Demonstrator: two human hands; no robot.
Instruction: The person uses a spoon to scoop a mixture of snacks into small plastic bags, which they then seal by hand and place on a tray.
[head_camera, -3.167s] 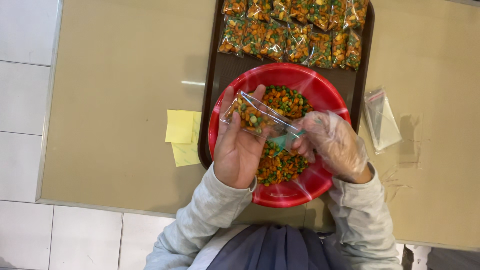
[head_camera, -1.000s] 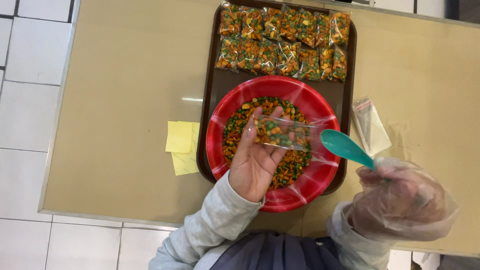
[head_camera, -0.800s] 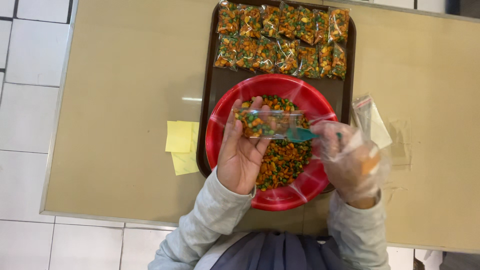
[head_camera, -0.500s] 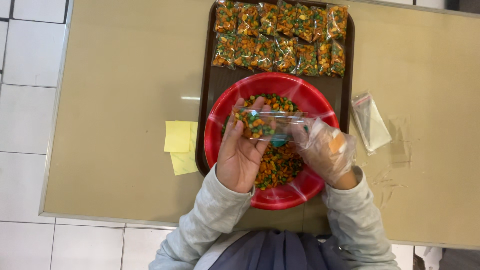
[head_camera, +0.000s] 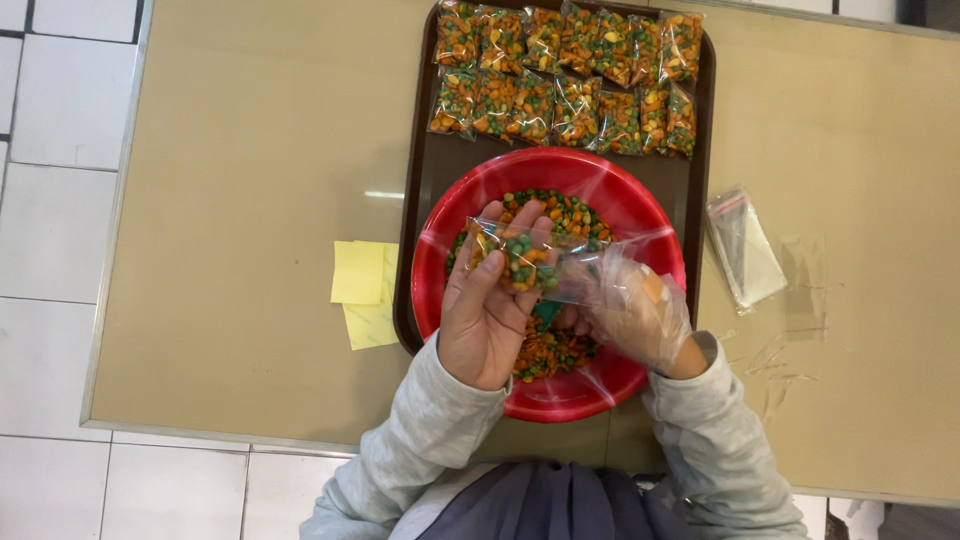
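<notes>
My left hand (head_camera: 487, 312) holds a small clear bag (head_camera: 527, 256) partly filled with orange and green snack mix, lying across its fingers above a red bowl (head_camera: 470, 195). The bowl holds more of the same mix (head_camera: 572, 214). My right hand (head_camera: 636, 312), in a thin clear plastic glove, grips the bag's open end. A teal scoop (head_camera: 546, 311) shows just below the bag, between the two hands, mostly hidden. The bowl sits on a dark brown tray (head_camera: 425, 180).
Two rows of filled, sealed snack bags (head_camera: 565, 65) lie at the far end of the tray. A stack of empty clear bags (head_camera: 745, 248) lies right of the tray on the beige table (head_camera: 240, 180). Yellow sticky notes (head_camera: 362, 290) lie left of the tray. White floor tiles (head_camera: 50, 200) border the table.
A second ago my right hand was out to the right holding the teal scoop up. It has come back over the bowl to the bag's open end, and the bag holds more mix.
</notes>
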